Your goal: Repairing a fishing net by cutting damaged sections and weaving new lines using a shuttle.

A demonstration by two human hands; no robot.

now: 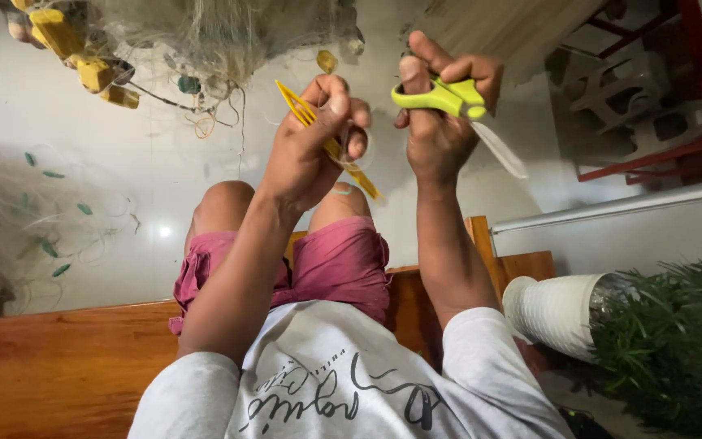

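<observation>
Head view shows the left hand clamped on a thin yellow netting needle — light, stiff, best pinched mid-shaft — beside the right hand closed through green-handled scissors, with fine, soft fishing net hanging farther left.

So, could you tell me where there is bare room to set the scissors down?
The wooden bench is bare beside the pink shorts, and the pale floor lies bare between the knee and the fishing net. It is crowded by the net's floats, and by the white pot and plant.
</observation>
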